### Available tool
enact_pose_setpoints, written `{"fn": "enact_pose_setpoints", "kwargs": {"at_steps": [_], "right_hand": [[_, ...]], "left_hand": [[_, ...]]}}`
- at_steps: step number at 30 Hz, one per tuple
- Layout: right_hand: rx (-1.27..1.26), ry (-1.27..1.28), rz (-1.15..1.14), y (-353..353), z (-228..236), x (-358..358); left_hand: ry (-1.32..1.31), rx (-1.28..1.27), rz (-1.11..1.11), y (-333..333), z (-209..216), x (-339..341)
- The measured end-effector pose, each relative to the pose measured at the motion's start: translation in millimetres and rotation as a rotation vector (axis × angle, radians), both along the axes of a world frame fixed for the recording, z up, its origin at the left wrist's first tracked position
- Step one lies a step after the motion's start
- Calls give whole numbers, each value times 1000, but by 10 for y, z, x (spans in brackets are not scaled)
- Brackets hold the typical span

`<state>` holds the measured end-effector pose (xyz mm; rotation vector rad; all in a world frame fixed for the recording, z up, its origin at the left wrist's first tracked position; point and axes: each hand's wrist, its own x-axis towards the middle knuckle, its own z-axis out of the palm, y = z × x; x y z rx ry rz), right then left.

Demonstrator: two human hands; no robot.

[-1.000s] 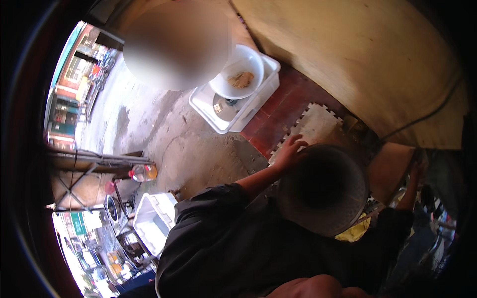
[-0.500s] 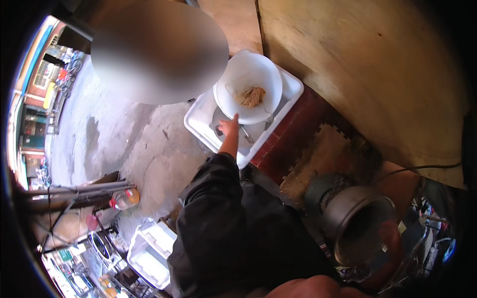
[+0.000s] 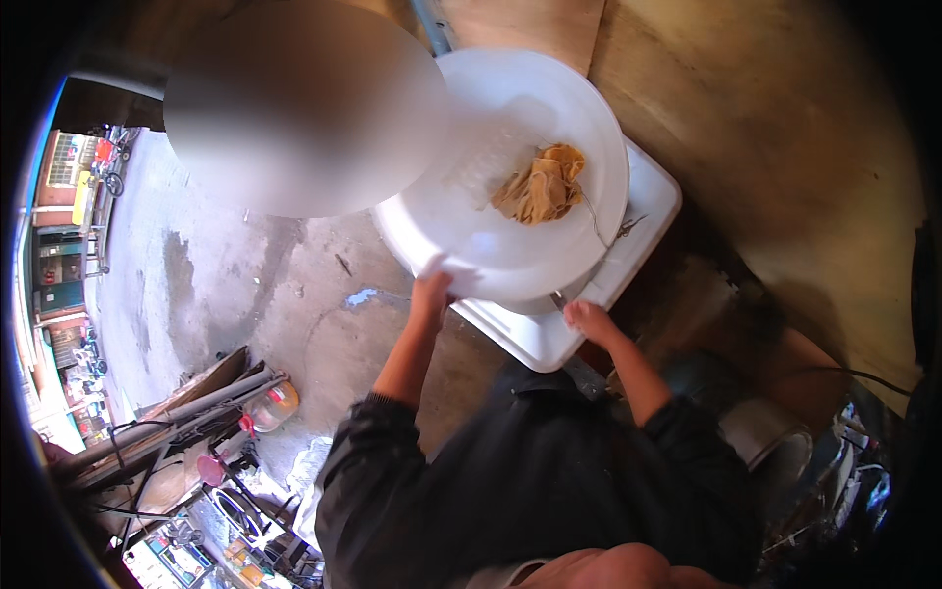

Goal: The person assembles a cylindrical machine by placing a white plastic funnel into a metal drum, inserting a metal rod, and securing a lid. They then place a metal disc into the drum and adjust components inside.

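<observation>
A wide white basin (image 3: pixel 491 257) rests over a white tray (image 3: pixel 638 265), and its near left rim meets my left hand (image 3: pixel 432 293), whose fingers are closed at the edge. Inside the basin lies a crumpled tan, leathery-looking bundle (image 3: pixel 542 187) in what looks like shallow water. A thin pale cord (image 3: pixel 595 218) runs from it over the right rim. My right hand (image 3: pixel 587 318) is closed around the end of a slim metal-looking handle (image 3: pixel 559 299); its other end is hidden under the basin, so its kind does not show.
Bare concrete floor (image 3: pixel 329 285) stretches to the left. Nearer stand a bundle of poles (image 3: pixel 177 417) and a clear bottle (image 3: pixel 270 404). Plywood panels (image 3: pixel 756 147) border the right, with a metal pot (image 3: pixel 770 432) below. A blurred oval hides the upper left.
My right hand has come into view and taken hold of the slim handle. My left hand has moved to the basin's rim. The basin and tray appear larger and closer.
</observation>
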<state>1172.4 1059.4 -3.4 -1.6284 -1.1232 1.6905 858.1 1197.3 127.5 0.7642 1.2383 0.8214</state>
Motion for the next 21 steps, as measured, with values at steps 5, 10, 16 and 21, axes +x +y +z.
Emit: {"fn": "enact_pose_setpoints", "kwargs": {"at_steps": [5, 10, 16, 21], "right_hand": [[-41, -684, -194, 884, -2161, -310], [-491, -415, -195, 1291, -1417, -801], [-325, -568, -22, 1414, -887, -554], [-414, -669, 165, 1307, 337, -81]], "left_hand": [[-165, -78, 207, -357, 621, -858], [-42, -105, 501, -1347, 616, -1544], [-1, -244, 643, -1983, 458, -1893], [-99, -237, 619, -1837, 493, -1839]]}}
